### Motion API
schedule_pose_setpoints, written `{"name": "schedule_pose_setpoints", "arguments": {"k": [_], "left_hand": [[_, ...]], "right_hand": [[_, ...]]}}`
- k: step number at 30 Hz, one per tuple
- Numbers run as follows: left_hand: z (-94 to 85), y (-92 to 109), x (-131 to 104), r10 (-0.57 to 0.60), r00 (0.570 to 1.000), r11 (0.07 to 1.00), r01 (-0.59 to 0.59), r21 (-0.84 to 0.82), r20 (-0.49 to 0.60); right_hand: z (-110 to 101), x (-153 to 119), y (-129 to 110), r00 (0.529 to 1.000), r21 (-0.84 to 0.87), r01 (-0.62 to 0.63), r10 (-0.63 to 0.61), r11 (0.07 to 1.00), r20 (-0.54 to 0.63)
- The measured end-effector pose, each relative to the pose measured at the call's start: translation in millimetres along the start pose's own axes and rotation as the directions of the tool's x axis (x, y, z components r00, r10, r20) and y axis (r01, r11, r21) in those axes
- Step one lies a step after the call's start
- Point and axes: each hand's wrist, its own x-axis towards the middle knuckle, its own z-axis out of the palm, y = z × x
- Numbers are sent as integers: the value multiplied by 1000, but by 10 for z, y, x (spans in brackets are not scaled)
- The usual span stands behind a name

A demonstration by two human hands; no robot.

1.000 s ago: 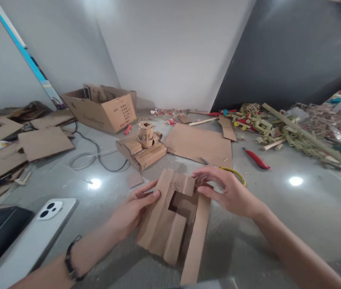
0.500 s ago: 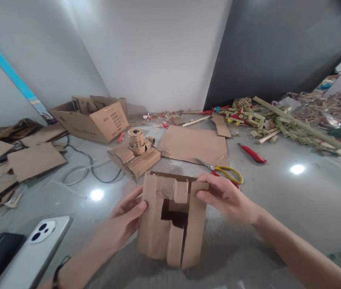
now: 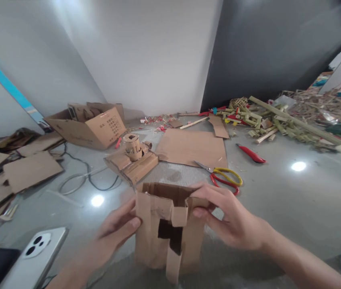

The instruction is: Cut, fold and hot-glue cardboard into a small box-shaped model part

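Observation:
Between my hands stands a small brown cardboard box [image 3: 150, 245], open at the top, with a dark cut-out in its near wall and a folded strip hanging below that hole. My left hand [image 3: 117, 230] presses against its left side, thumb at the edge and the other fingers partly hidden behind. At the upper right corner, my right hand [image 3: 218, 212] pinches the wall, thumb outside and fingers over the rim. Just beyond lie scissors [image 3: 218, 174] with one yellow and one red handle. Behind to the left sits a cardboard piece with a round tower [image 3: 132, 154].
A flat cardboard sheet [image 3: 191, 146] and a red-handled knife [image 3: 251, 153] lie further back. Cut bamboo pieces [image 3: 266, 120] are heaped at right. At left are a large carton [image 3: 88, 126], cardboard scraps [image 3: 31, 170], a cable [image 3: 87, 168] and a white phone [image 3: 34, 257].
The small box has moved lower and tipped, so its open top shows more. Both hands have moved down with it, keeping their hold. The view has shifted slightly.

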Motion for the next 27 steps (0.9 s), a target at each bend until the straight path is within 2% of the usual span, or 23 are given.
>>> {"name": "schedule_pose_setpoints", "arguments": {"k": [3,7,11,14,18,23,27], "left_hand": [[-18,-18,-21,16,998,998,-12,65,-61],[22,2,-31,84,995,981,-72,179,-60],[105,60,-20,177,978,947,-138,290,-113],[128,77,-2,303,941,873,-211,441,-150],[134,81,34,440,892,744,-300,597,-100],[141,87,98,515,849,693,-331,640,-119],[71,16,147,548,836,606,-360,709,-44]], "right_hand": [[27,-14,-18,1000,-18,19,-19,1000,-8],[48,-29,-1,997,-52,69,-71,996,-24],[-55,58,79,987,-154,148,-156,977,-45],[-188,196,132,968,-208,246,-249,947,14],[-240,327,176,957,-235,291,-278,928,86],[-78,323,272,966,-249,240,-257,938,-35],[7,271,358,960,-252,236,-266,938,-90]]}}
